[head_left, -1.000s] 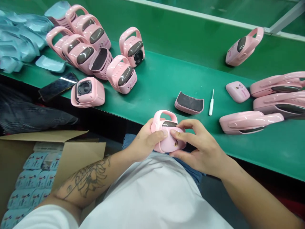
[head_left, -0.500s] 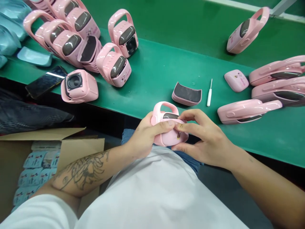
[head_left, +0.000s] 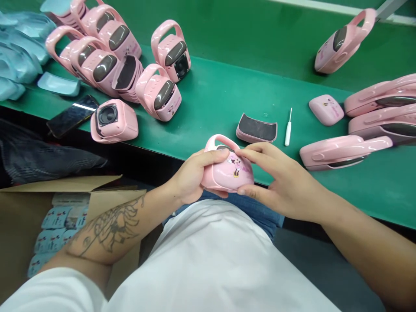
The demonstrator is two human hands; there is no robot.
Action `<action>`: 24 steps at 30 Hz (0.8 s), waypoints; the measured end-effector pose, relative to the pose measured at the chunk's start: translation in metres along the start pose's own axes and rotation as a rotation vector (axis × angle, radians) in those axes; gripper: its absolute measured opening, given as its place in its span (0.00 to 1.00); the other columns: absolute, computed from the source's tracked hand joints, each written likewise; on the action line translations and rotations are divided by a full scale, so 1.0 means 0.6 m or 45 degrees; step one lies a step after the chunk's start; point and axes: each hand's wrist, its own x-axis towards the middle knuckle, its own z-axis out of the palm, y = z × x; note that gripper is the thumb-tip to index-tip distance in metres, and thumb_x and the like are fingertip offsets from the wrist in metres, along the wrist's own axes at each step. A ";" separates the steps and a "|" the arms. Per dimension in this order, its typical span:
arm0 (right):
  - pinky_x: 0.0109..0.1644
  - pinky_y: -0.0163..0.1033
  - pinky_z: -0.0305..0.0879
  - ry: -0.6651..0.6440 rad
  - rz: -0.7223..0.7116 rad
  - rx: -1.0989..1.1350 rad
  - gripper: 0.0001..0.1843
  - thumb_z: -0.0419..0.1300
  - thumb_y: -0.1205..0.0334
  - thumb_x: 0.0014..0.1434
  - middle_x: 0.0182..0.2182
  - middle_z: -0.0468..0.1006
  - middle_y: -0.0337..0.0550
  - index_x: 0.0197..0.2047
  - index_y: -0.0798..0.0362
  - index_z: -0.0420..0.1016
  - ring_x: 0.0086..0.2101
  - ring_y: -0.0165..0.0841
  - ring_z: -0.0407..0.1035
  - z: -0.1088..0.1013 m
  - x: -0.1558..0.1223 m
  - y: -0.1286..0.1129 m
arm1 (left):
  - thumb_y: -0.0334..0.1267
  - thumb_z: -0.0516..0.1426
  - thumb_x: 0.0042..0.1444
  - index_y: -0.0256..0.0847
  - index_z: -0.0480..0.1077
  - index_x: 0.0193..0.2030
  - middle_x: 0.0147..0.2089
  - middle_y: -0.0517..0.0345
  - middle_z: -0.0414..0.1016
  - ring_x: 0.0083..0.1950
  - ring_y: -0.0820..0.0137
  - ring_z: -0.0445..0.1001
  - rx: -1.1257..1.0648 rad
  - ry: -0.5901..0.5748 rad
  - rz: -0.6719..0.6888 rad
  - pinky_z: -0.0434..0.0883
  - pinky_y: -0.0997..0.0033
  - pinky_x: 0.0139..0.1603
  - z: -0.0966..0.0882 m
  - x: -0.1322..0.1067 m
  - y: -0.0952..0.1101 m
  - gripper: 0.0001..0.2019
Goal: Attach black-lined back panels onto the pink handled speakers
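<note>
You hold one pink handled speaker [head_left: 212, 178] in your two hands, above your lap and just beside the front edge of the green tabletop [head_left: 204, 117]. Its front, which carries a cartoon mouse print [head_left: 235, 162], is turned upward to you, and its handle is on the far side. Your left hand [head_left: 191, 175] is closed around the left side of this speaker: the thumb lies across the upper part, and some fingertips come out below it. Your right hand [head_left: 282, 180] is pinching the right side, with a finger at the top edge and the thumb at the lower edge; how its other fingers are placed, one cannot tell.

Just beyond your right hand lies a small stack of curved pink panels [head_left: 256, 129], with the dark side up. To the right of it there is a white-handled screwdriver [head_left: 287, 134], and farther right a loose pink cover [head_left: 326, 110] with a similar print. Near this cover are three lying speakers [head_left: 367, 125].

On your left, a speaker with an exposed round driver [head_left: 125, 123] rests near the edge, beside a black phone [head_left: 73, 117]. Lower, an open cardboard box [head_left: 113, 201] contains light blue printed packs [head_left: 53, 216].
</note>
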 end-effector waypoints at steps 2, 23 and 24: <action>0.62 0.58 0.77 -0.025 0.024 0.009 0.41 0.72 0.57 0.63 0.60 0.72 0.52 0.74 0.42 0.63 0.59 0.50 0.72 0.005 0.001 -0.004 | 0.54 0.68 0.54 0.37 0.80 0.47 0.38 0.45 0.84 0.33 0.54 0.83 0.000 0.027 -0.020 0.79 0.60 0.24 0.004 0.001 -0.005 0.23; 0.52 0.45 0.85 -0.073 0.738 1.736 0.31 0.67 0.35 0.64 0.51 0.87 0.51 0.59 0.50 0.79 0.52 0.43 0.83 0.096 0.024 0.006 | 0.48 0.62 0.59 0.34 0.80 0.53 0.45 0.45 0.86 0.48 0.45 0.86 -0.143 0.037 0.439 0.84 0.51 0.44 -0.006 0.015 0.011 0.22; 0.52 0.44 0.85 -0.074 0.751 1.770 0.30 0.67 0.37 0.65 0.51 0.87 0.51 0.58 0.51 0.80 0.52 0.42 0.83 0.100 0.026 0.004 | 0.49 0.62 0.58 0.34 0.80 0.53 0.45 0.45 0.86 0.48 0.46 0.86 -0.147 0.045 0.449 0.84 0.51 0.45 -0.008 0.017 0.008 0.22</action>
